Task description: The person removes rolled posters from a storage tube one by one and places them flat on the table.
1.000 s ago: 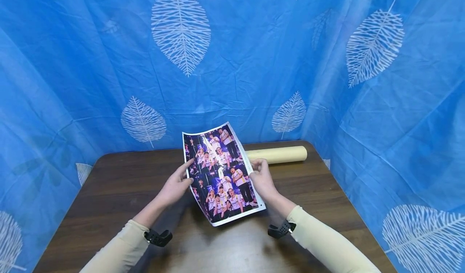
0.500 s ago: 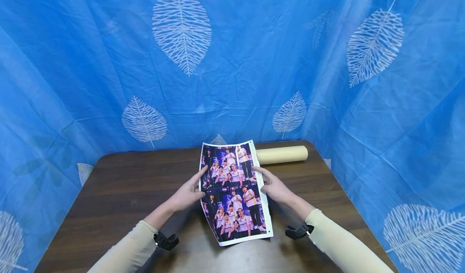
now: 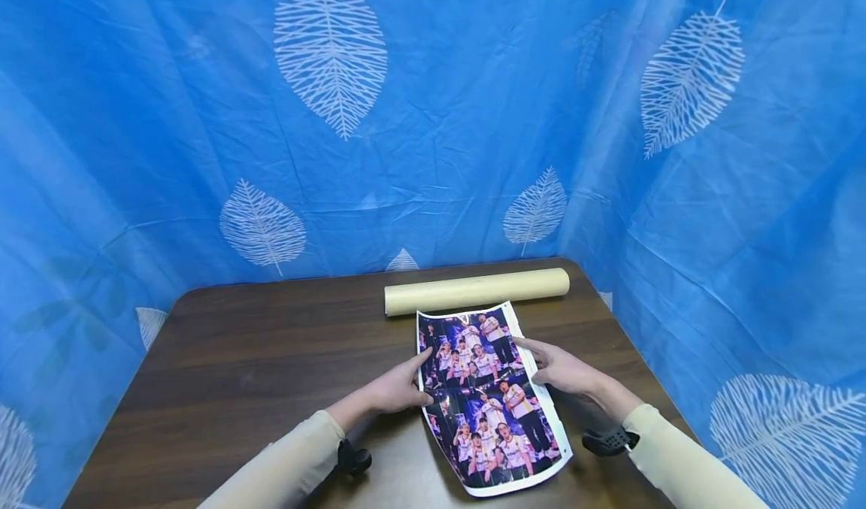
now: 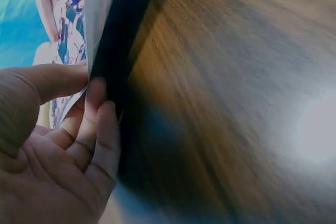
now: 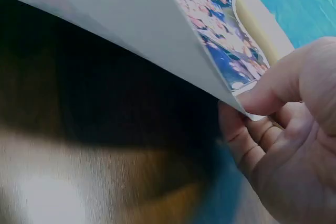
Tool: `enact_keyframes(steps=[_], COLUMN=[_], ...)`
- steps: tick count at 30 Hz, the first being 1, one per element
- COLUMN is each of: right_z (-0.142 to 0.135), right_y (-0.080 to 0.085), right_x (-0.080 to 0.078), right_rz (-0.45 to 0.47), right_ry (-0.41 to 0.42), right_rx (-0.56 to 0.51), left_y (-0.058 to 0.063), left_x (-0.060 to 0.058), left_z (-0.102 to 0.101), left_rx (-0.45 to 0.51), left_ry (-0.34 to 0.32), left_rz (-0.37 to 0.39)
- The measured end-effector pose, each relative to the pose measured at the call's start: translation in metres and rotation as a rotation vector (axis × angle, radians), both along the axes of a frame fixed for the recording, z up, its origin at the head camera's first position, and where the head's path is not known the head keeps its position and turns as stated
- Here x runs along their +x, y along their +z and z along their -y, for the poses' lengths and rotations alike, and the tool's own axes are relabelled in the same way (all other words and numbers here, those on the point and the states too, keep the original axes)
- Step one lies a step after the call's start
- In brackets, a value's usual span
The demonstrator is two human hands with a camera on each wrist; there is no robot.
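Note:
Between my two hands is a glossy printed photo sheet [image 3: 487, 396] with a white border, showing a group picture twice, one above the other. Its left edge is pinched by my left hand [image 3: 399, 386], thumb on the printed face and fingers behind, as the left wrist view shows. On the opposite edge my right hand [image 3: 564, 370] pinches the white margin the same way. In the right wrist view the pale back of the sheet [image 5: 121, 19] shows, raised over the table with a dark shadow under it. The sheet bows slightly and its lower edge curves.
A pale yellow paper roll [image 3: 473, 291] lies across the back of the dark wooden table [image 3: 257, 374], just beyond the sheet's top edge. Blue curtains [image 3: 433, 118] with white leaf prints hang behind and at both sides.
Both hands have carried the photo sheet right and nearer to me, lowering it toward the table. The paper roll's left part, earlier covered by the sheet, now shows.

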State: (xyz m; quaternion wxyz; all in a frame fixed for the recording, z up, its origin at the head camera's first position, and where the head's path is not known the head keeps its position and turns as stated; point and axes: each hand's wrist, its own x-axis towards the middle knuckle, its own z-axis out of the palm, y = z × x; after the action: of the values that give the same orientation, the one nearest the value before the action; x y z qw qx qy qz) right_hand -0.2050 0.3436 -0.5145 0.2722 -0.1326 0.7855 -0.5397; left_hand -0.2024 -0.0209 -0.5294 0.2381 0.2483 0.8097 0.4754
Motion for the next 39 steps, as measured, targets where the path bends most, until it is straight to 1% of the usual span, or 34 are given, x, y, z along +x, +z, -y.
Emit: enact_keyframes(steps=[2,4,6,8,10,13,16,20,22,25,27,29,33,35,39], right_z=[-0.010,-0.019,-0.028,-0.036,-0.042,-0.052,-0.060,-0.071,-0.074,-0.077,-0.079,-0.079,-0.077,-0.076,-0.077], right_y=[0.000,0.000,0.000,0.000,0.001,0.003,0.004,0.006,0.007,0.007,0.006,0.006,0.007,0.007,0.007], right_x=[0.001,0.001,0.000,-0.002,-0.002,-0.003,-0.005,-0.010,-0.013,-0.016,-0.017,-0.018,-0.019,-0.019,-0.022], right_rz=[-0.016,-0.011,0.006,0.012,-0.005,-0.034,-0.067,-0.150,-0.173,-0.175,-0.156,-0.139,-0.084,-0.077,-0.095], right_ry=[0.003,-0.006,-0.025,-0.043,-0.059,-0.065,-0.068,-0.064,-0.057,-0.039,-0.034,-0.029,-0.053,-0.053,-0.029], right_rx=[0.034,0.047,0.052,0.069,0.116,0.188,0.251,0.377,0.429,0.483,0.509,0.535,0.562,0.579,0.613], left_y=[0.000,0.003,0.005,0.008,0.010,0.012,0.012,0.009,0.006,0.002,0.001,0.001,0.003,0.005,0.004], left_x=[-0.001,-0.004,-0.006,-0.007,-0.009,-0.011,-0.014,-0.016,-0.017,-0.017,-0.018,-0.018,-0.017,-0.018,-0.019], left_z=[-0.013,-0.026,-0.038,-0.049,-0.059,-0.072,-0.084,-0.098,-0.105,-0.111,-0.112,-0.112,-0.111,-0.110,-0.110], left_rx=[-0.107,-0.190,-0.265,-0.322,-0.375,-0.434,-0.481,-0.525,-0.556,-0.602,-0.629,-0.642,-0.664,-0.690,-0.749], left_ry=[-0.013,-0.019,-0.027,-0.020,-0.002,0.026,0.040,0.047,0.053,0.050,0.041,0.028,0.018,0.010,-0.019], left_rz=[-0.092,-0.148,-0.181,-0.199,-0.221,-0.255,-0.295,-0.342,-0.366,-0.401,-0.428,-0.453,-0.510,-0.552,-0.644])
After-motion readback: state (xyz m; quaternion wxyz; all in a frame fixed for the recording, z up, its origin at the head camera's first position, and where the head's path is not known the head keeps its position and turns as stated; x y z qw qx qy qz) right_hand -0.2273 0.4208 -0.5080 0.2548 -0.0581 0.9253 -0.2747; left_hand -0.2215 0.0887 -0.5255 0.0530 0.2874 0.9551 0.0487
